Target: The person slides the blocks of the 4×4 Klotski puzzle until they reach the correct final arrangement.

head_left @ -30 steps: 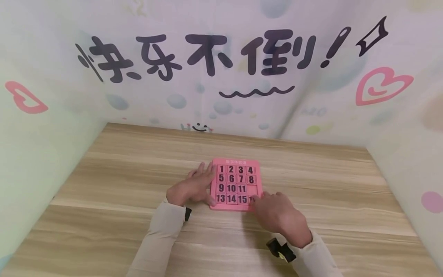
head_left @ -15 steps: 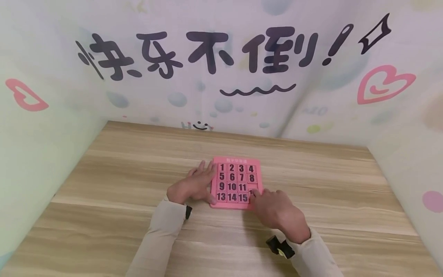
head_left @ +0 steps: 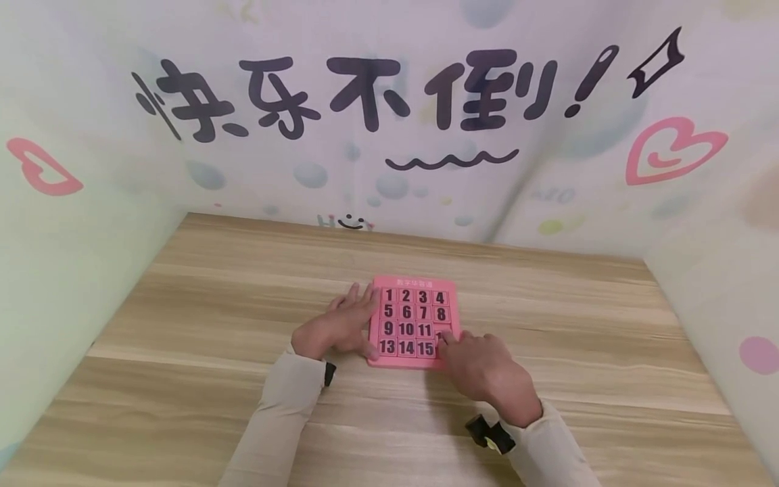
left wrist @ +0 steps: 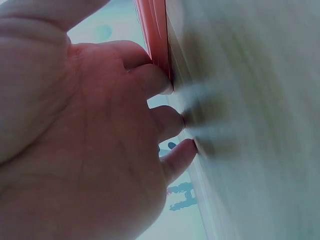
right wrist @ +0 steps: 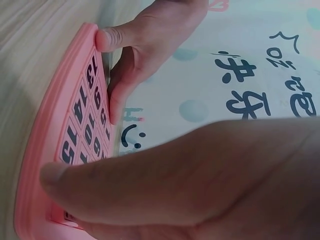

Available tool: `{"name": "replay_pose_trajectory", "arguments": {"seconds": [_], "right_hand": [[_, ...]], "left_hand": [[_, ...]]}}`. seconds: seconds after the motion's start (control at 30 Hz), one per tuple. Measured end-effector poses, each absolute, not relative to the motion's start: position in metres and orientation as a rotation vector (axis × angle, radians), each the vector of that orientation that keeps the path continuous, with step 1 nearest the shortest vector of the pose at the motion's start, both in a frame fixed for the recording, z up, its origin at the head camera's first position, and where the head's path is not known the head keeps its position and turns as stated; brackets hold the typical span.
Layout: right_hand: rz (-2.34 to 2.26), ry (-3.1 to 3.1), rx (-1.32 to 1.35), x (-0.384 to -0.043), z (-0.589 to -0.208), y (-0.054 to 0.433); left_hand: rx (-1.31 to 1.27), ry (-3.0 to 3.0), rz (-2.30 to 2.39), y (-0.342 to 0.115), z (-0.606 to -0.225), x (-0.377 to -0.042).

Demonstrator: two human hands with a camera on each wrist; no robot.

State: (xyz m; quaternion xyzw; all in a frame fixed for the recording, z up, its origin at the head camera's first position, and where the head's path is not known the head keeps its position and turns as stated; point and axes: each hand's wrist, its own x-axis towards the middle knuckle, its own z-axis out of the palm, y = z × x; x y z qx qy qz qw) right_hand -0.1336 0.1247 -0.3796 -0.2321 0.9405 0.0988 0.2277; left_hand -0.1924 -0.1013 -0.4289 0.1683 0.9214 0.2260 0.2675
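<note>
A pink number slide puzzle (head_left: 416, 362) lies flat on the wooden table, its tiles in rows from 1 through 15. Thumb and fingers of my left hand (head_left: 342, 329) hold its left side, the thumb at the near corner. In the left wrist view the other fingertips of the left hand (left wrist: 95, 125) reach down to the tabletop. My right hand (head_left: 483, 365) grips the lower right side. Its thumb (right wrist: 75, 182) presses a tile in the last column, below 8. Only that tile's first digit, a 1, shows; the thumb hides the rest.
The wood-grain table (head_left: 243, 284) runs back to a white printed cloth wall (head_left: 268, 182) with large black characters. Similar pale panels close off both sides. A black strap device (head_left: 489, 434) sits on the right wrist.
The right thumb has pushed the last-column tile away from me, out of the bottom corner and into the gap under 8. The left hand stays in place on the frame.
</note>
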Motion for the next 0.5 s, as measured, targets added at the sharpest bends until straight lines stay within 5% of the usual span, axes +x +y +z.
{"name": "replay_pose_trajectory", "arguments": {"seconds": [0.5], "right_hand": [[0.237,2.582,-0.580,-0.1359,-0.3847,0.1229]], "left_hand": [[0.447,2.484,0.621,-0.1012,-0.4302,-0.1920]]}}
